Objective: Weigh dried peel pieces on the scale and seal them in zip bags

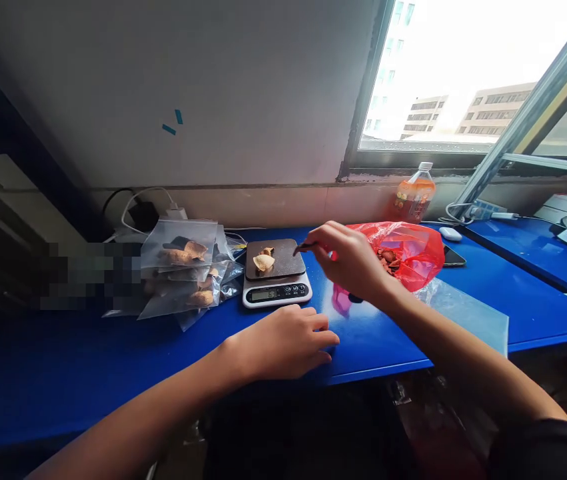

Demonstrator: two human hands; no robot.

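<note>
A kitchen scale (277, 293) with a dark weighing plate stands on the blue table. Pale, curled dried peel pieces (263, 262) lie on its plate, and the small display digits are hard to read. Just right of the plate, my right hand (347, 257) pinches a thin, dark, curved piece (304, 247) between its fingertips; its kind is unclear. My left hand (293, 341) rests near the table's front edge, below the scale, fingers loosely bent and apart, holding nothing. Behind my right forearm sits a red plastic bag (420, 257), its mouth open on reddish-brown dried pieces (389, 260).
Clear zip bags (178, 247) holding brown peel pieces are heaped left of the scale. A flat clear bag (478, 320) lies at the right. Behind stand a drink bottle (416, 193), a white earbud case (450, 234) and a phone (456, 257). A metal frame (488, 167) rises at the right.
</note>
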